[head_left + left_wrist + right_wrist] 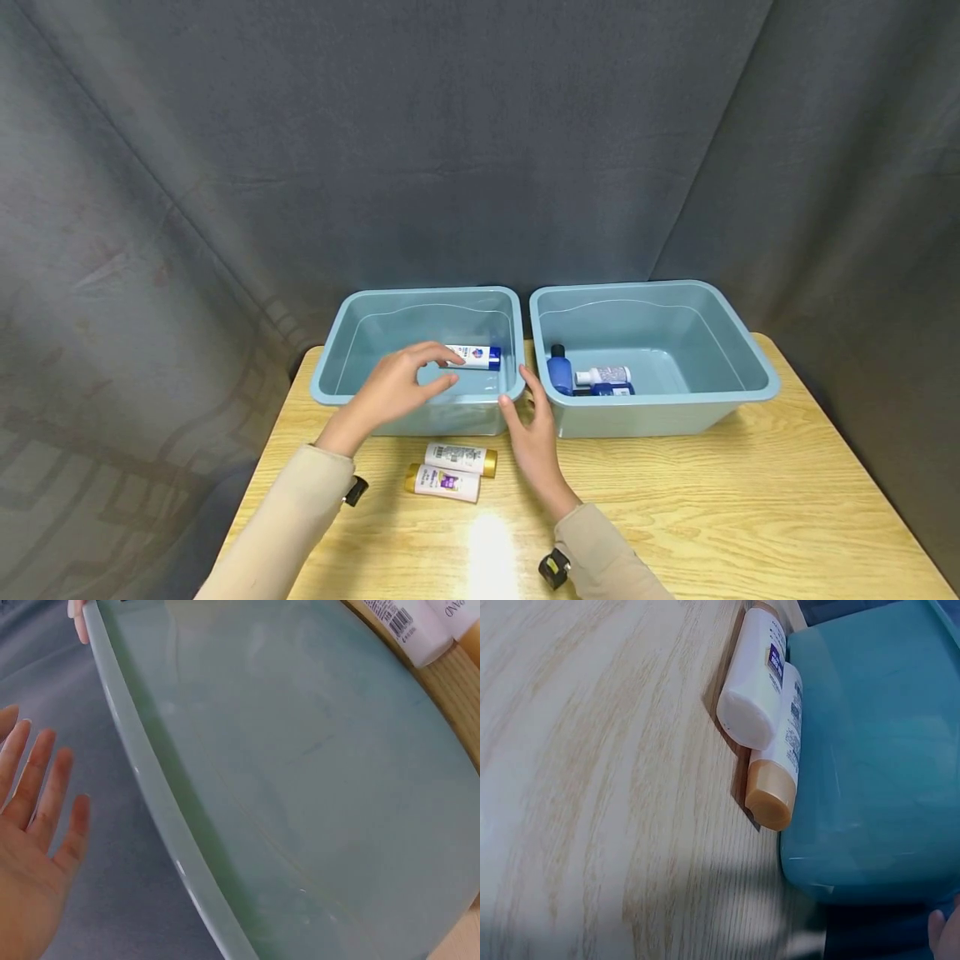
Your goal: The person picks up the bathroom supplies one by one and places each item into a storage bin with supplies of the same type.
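My left hand hovers over the left blue-grey bin, fingers loosely bent and thumb apart, holding nothing. Inside that bin lies a white tube with a blue cap, partly behind the fingertips. At the bin's front right corner my right hand touches the rim, with thumb and fingers spread around the corner. In front of the bin, two pale bottles with gold caps, one showing a barcode and one a purple label, lie side by side on the table.
A second blue-grey bin stands to the right, a narrow gap away. It holds a blue bottle with a black cap, a white bottle and a dark blue container. Behind the wooden table hangs a dark curtain.
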The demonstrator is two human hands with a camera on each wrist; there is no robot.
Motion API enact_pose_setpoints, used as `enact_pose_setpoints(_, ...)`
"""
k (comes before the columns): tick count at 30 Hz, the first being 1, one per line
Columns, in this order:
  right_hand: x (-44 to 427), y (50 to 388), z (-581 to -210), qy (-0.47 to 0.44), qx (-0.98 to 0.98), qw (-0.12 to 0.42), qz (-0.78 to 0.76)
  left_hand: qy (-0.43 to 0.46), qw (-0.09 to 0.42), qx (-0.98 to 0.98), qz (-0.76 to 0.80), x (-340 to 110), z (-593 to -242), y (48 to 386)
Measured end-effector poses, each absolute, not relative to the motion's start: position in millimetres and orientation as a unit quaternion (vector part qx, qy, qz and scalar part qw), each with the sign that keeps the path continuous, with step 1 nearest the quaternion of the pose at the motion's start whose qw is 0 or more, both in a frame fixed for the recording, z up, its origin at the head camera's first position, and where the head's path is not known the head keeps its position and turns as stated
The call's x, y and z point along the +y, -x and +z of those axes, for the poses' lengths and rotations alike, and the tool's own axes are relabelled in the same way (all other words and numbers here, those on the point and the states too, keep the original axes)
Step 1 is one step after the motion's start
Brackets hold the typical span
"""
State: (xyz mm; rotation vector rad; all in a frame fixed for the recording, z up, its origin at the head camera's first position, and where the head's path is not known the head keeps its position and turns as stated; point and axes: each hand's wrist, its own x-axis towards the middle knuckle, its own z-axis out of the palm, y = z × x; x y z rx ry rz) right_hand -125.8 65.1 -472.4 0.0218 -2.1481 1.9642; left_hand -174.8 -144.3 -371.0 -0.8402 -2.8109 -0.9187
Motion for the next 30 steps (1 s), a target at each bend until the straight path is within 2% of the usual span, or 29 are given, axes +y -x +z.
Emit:
enact_pose_setpoints(5, 64, 116, -450, -0.01, -0.735, 0.114, 0.668, 0.282, 0.043, -0.911, -0.298, -143, -369, 164)
enact_pose_setpoints(14, 64, 114, -449, -0.009, -0.735, 0.122, 0.666, 0.338, 0.086, -0.887, -0.303, -140, -370, 147)
enact_pose_setpoints(30, 63, 112, -449, -0.016, -0.731, 0.131, 0.67, 0.365, 0.055, -0.89, -0.269, -140, -386, 122)
